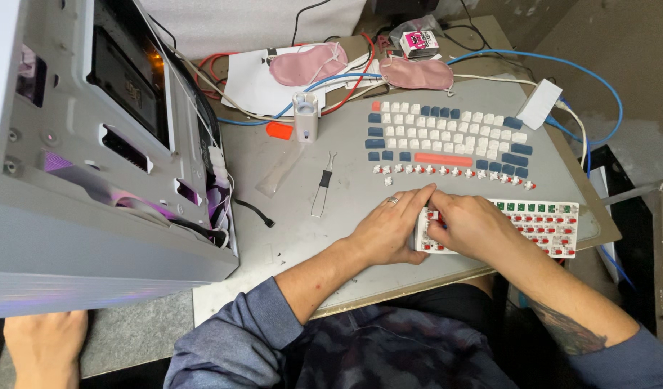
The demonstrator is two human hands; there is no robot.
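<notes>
From the head camera, a white rectangular keyboard base studded with red switches point(540, 225) lies near the front edge of a grey desk mat point(302, 216). Both hands rest on the base's left end. The left hand point(392, 227) lies flat against that end with its fingers stretched together, a ring on one finger, the fingertips reaching over the base's upper left corner. The right hand point(468, 225) is curled over the left rows, fingers bent down onto the switches and pressed close against the left hand's fingers; whether they pinch a single switch cannot be told, since the knuckles hide the tips.

Just behind the base lies a row of loose red-and-white switches point(454, 171), and further back sit white and dark blue keycaps laid out in rows point(446, 133), with a long coral bar among them. Left of the base, a black-handled wire keycap puller point(323, 189) lies on the mat. Further left stands an open grey computer case point(93, 144). Behind the keycaps lie two pink sleep masks point(360, 68). Another person's hand point(43, 346) shows at the lower left corner.
</notes>
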